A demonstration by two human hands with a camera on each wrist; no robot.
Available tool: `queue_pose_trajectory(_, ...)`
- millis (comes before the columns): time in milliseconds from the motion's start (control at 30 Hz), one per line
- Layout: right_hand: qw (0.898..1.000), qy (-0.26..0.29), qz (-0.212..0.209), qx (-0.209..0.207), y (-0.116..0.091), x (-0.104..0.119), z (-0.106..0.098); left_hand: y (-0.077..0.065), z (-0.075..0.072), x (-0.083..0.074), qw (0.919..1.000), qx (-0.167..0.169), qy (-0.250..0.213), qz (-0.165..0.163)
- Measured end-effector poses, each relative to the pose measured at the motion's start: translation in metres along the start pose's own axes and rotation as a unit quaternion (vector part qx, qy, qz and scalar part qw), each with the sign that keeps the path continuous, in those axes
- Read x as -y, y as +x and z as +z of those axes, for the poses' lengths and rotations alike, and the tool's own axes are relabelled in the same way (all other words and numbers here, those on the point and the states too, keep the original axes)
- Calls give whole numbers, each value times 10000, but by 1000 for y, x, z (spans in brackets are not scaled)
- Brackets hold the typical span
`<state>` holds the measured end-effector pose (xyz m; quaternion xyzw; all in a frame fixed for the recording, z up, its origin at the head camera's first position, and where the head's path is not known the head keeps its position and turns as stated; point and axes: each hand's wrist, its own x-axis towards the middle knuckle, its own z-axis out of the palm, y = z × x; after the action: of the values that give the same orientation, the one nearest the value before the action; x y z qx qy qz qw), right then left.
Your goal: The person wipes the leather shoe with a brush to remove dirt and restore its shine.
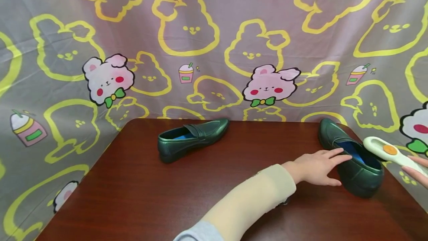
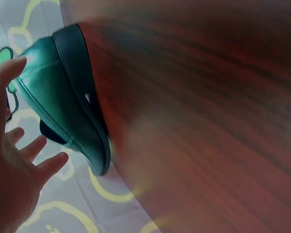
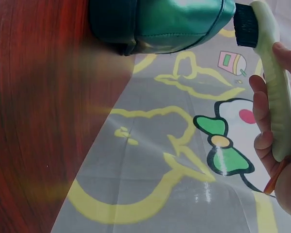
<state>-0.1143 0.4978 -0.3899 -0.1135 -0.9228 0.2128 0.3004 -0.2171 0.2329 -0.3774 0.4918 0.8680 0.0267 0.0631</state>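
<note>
A dark green loafer (image 1: 361, 176) with a blue insole sits at the table's right side, toe pointing away. My left hand (image 1: 317, 166) reaches to its near left side, fingers spread, with fingertips overlapping the shoe's opening in the head view. In the left wrist view, thumb and fingers stand apart around the heel end. At the right edge my right hand (image 1: 418, 170) grips a pale green brush (image 1: 372, 146) with an orange oval on its back. In the right wrist view the dark bristles (image 3: 246, 26) meet the rim of the shoe's opening.
A matching green loafer (image 1: 187, 148) lies on its sole at the back left of the reddish-brown table (image 1: 160, 196). Patterned cloth (image 1: 214, 66) with cartoon bunnies hangs behind the table and along both sides.
</note>
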Motion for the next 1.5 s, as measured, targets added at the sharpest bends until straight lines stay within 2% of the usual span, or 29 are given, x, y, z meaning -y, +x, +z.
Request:
queue_pose_trajectory(67, 10000, -38, 30, -17, -3, 10, -3, 2, 2, -6, 9998, 161, 37, 114)
queue_pose_trajectory(167, 10000, -7, -20, -49, -4, 9, -2, 6, 6, -14, 9984, 467, 212, 246)
queue_pose_trajectory(333, 9998, 105, -132, -143, -4, 5, -1, 10, 14, -19, 9947, 872, 494, 235)
queue_pose_trajectory(433, 9995, 263, -151, -133, -3, 3, -3, 8, 16, -18, 9948, 843, 543, 177)
queue_pose_trajectory(567, 9976, 586, -311, -194, 0, -3, -4, 9, 16, -14, 9975, 425, 560, 0)
queue_pose_trajectory(600, 9963, 745, -370, -235, 1, -7, -3, 10, 15, -13, 9979, 313, 563, -58)
queue_pose_trajectory(700, 9964, 724, -392, -223, 5, -30, 2, 14, 14, -11, 9978, 100, 604, -256)
queue_pose_trajectory(833, 9993, 287, -149, -190, 11, -87, 20, 18, 16, -9, 9966, 118, 674, -463)
queue_pose_trajectory(933, 9990, 318, -70, -301, 13, -111, 28, 20, 19, -7, 9959, 158, 727, -512)
queue_pose_trajectory(1000, 9996, 143, 62, -248, 10, -100, 23, 21, 20, -7, 9961, 186, 720, -478)
queue_pose_trajectory(1133, 9985, -426, 347, -60, 0, -48, 4, 22, 20, -12, 9971, 172, 685, -275)
queue_pose_trajectory(1233, 9981, -494, 357, 80, -5, -15, -7, 25, 18, -19, 9977, 76, 651, -164)
queue_pose_trajectory(1333, 9996, -199, 136, -112, -6, -6, -11, 29, 14, -26, 9984, 53, 534, -169)
queue_pose_trajectory(1500, 9949, 766, -386, -525, -5, -15, -12, 34, 8, -34, 9994, 176, 232, -161)
